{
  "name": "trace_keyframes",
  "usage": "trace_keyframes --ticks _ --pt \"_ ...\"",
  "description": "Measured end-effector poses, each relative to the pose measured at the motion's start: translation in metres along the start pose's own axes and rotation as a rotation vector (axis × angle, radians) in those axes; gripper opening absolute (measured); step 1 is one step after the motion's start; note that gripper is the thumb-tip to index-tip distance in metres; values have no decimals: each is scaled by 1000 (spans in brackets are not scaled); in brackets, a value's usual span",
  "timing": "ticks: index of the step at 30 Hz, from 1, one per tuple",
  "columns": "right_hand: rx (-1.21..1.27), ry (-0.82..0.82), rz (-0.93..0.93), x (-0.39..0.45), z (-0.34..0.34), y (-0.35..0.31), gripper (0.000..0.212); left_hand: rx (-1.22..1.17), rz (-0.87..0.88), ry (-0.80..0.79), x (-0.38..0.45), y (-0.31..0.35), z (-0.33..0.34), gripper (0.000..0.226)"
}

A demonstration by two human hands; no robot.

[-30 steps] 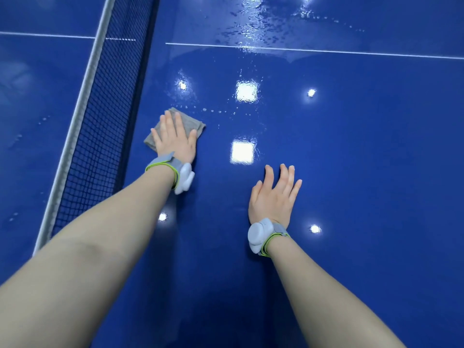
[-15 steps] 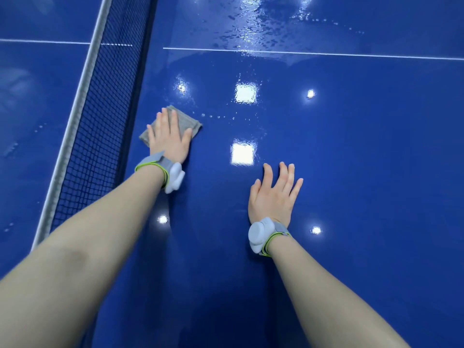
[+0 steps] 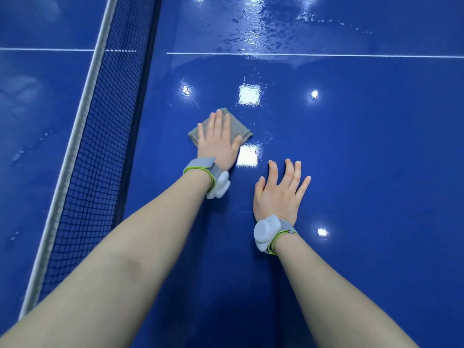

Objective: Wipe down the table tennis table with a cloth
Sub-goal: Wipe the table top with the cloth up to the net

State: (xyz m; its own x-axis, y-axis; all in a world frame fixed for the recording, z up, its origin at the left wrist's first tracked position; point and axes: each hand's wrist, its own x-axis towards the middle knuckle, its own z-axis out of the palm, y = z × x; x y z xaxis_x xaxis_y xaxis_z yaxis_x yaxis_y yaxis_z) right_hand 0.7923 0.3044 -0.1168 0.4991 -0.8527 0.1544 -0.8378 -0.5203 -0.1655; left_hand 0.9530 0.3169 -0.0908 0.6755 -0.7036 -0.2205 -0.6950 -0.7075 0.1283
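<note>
The grey cloth [image 3: 221, 130] lies folded flat on the blue desk [image 3: 364, 172], a short way right of the net [image 3: 105, 136]. The left hand [image 3: 218, 144] presses it down, its grip flat with straight fingers. The right hand [image 3: 277, 194] rests spread and empty on the desk, just beside. Wet streaks and droplets shine beyond the white centre line [image 3: 326, 55] and near the cloth, so much wiping seems left.

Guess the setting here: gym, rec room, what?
Likely an indoor table tennis room; which kind, I cannot tell. Blue table with white line, black net, and ceiling lights reflected in the wet surface. Left hand presses a grey cloth.
</note>
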Motion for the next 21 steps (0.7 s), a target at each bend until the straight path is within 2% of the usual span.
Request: trace_keyframes --ticks 4,8,15,18,21 --pt "-4 5 2 5 1 -1 46 29 123 -14 -1 13 5 62" --pt "1 2 7 8 2 -3 46 8 160 -18 5 5 2 60" --pt "4 12 5 12 2 -3 45 -33 -212 112 28 -66 -11 59" --pt "5 13 7 14 3 -3 46 -94 -296 163 35 -93 -14 61" --pt "5 10 8 17 5 -3 47 -119 -312 186 38 -91 -14 62"
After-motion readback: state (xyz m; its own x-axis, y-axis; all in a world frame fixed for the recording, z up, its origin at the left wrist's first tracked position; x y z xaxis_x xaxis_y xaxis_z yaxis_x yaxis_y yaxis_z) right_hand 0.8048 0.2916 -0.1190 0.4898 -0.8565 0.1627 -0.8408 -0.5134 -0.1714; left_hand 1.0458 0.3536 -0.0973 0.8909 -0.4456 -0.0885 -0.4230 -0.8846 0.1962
